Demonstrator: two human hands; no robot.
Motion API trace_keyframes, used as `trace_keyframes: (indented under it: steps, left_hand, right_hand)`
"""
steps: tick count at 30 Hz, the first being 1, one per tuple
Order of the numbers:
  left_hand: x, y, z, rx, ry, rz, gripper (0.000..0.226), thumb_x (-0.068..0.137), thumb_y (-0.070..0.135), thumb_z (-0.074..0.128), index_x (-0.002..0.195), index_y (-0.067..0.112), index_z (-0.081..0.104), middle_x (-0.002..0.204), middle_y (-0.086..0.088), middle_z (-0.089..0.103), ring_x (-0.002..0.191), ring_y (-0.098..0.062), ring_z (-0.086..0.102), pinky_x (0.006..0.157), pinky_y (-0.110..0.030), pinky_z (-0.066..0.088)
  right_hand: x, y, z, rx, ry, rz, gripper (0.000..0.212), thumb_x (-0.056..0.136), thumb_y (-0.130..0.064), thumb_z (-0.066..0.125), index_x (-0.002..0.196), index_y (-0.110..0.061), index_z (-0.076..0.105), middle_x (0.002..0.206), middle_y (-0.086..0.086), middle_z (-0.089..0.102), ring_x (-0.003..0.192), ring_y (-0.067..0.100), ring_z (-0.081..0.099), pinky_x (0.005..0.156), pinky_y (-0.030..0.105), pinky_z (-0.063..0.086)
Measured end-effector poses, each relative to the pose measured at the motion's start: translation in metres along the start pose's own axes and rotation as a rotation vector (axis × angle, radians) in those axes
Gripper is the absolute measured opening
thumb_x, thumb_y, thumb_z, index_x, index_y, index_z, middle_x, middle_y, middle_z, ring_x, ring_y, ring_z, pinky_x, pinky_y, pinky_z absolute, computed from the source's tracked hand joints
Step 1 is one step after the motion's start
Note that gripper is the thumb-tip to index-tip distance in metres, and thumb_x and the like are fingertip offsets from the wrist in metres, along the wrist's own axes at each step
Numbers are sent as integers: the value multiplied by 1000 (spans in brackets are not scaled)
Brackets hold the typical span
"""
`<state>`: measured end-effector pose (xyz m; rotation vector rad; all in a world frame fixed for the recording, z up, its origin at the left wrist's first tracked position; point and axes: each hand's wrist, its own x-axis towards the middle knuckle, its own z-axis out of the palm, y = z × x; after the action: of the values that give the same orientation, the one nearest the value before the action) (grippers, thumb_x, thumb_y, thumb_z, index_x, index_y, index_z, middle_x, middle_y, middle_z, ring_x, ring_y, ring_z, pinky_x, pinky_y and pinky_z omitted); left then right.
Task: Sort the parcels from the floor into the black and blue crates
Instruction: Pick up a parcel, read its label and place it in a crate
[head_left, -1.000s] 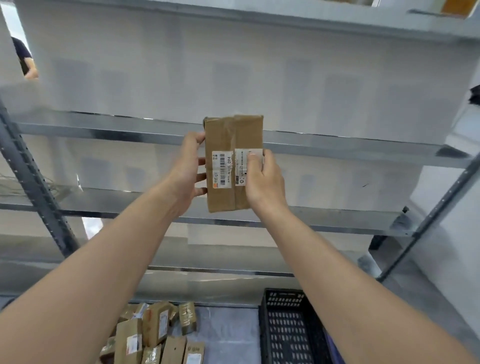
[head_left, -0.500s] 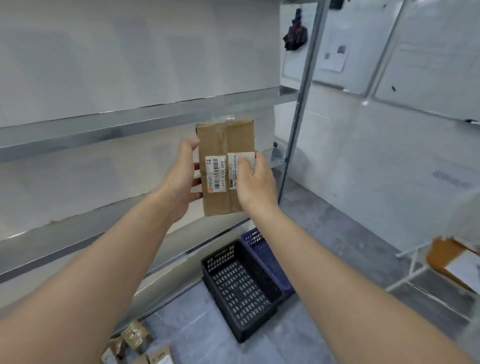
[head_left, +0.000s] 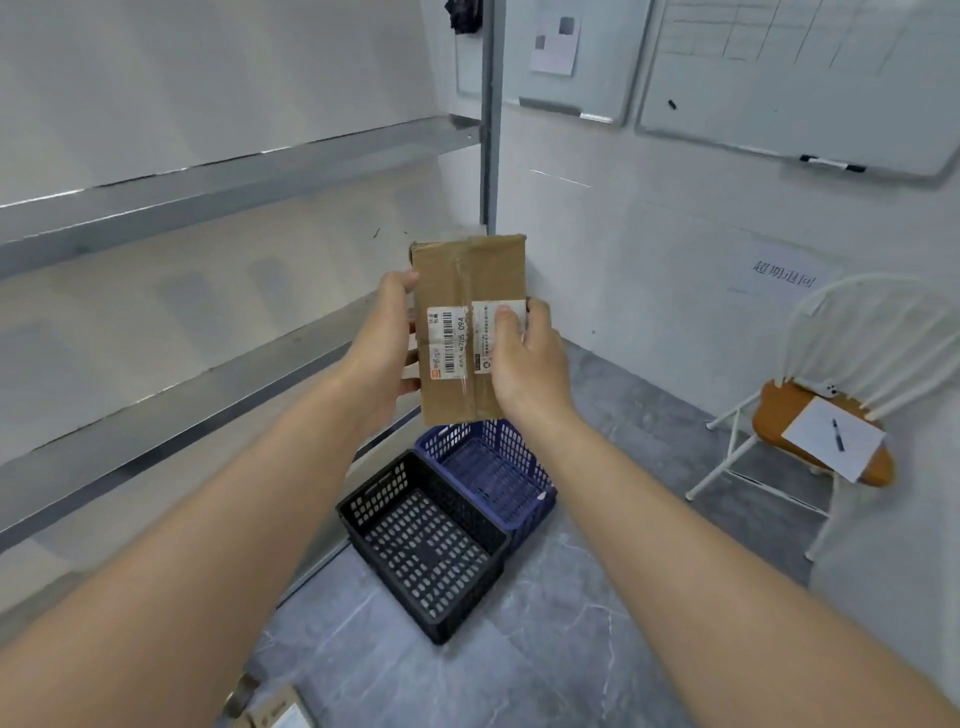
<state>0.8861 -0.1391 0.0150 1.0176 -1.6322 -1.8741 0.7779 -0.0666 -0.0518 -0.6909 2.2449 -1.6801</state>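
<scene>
On the grey floor (head_left: 571, 649), at the foot of the metal shelves (head_left: 208, 176), the black crate (head_left: 376, 496) and the blue crate (head_left: 452, 439) stand touching, the blue one nearer the room's corner. Both show only bare mesh bottoms (so I judge the sorting has hardly begun). One brown parcel (head_left: 470, 260) is held upright in the air above the blue crate. The left hand (head_left: 382, 348) grips its left edge, and the right hand (head_left: 530, 364) holds its right edge, thumb on a white label (head_left: 483, 338). It is in neither crate yet, and another parcel (head_left: 275, 714) lies on the floor at the view's bottom edge.
</scene>
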Motion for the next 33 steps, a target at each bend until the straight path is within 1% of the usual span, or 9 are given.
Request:
trace_keyframes:
  steps: [5,9,14,19,23,25,28,31,33]
  left_hand:
    - [38,-23,62,22,16,-46,46,103,55,32,106,26,67,61,10,71,89,-22,66,104,-51,51]
    - [77,-35,100,3,50,-74,44,105,54,31,109,26,65,65,4,71,88,-22,66,102,-49,52]
    - [138,-42,136,21,59,-137,47,107,53,30,100,21,64,53,8,68,83,-21,66,89,-40,52]
    - [229,-54,163,10,87,-176,42,107,53,30,102,26,61,56,8,71,91,-23,67,98,-44,52]
    - [315,-64,177,-41,96,-237,40,105,55,33,109,27,62,86,-3,74,99,-26,68,102,-49,51]
    - [356,-67,183,-43,107,-249,45,105,55,32,120,26,62,97,-6,75,103,-27,69,102,-49,50]
    - [408,-67,189,-51,147,-298,48,104,56,32,133,26,57,104,-7,75,105,-27,69,105,-53,49]
    - [449,-69,192,-75,165,-309,48,104,56,32,130,26,60,103,-5,74,106,-27,68,104,-52,49]
    - [476,-71,195,-75,193,-303,45,106,54,30,126,30,61,105,-4,74,104,-24,68,97,-46,51]
  right_hand:
    - [39,47,-39,-42,-40,38,30,107,-55,35,127,-40,52,124,0,65,113,19,65,104,50,55]
    - [82,75,-59,-61,-76,31,36,106,-56,34,132,-40,54,126,-1,66,114,16,65,105,50,55]
    - [145,100,-64,-40,-104,66,37,102,-58,33,128,-44,55,127,-2,66,114,15,66,105,49,56]
    - [229,131,-53,-59,-128,86,28,105,-54,33,126,-48,51,128,-3,64,117,15,64,107,51,55]
    - [306,155,-31,-112,-160,132,44,98,-63,30,133,-47,52,130,-3,65,121,17,64,109,52,54]
    - [344,163,-20,-133,-184,146,51,96,-65,28,136,-45,53,131,-4,67,121,18,65,108,51,55]
    - [394,175,-9,-154,-231,165,48,103,-59,31,141,-41,53,131,-3,67,123,19,64,109,51,54]
    - [436,186,1,-159,-273,184,42,108,-56,32,139,-39,55,129,-3,67,121,19,64,109,51,54]
    - [467,196,11,-159,-303,181,34,112,-52,34,135,-39,56,127,-3,68,120,19,65,108,50,54]
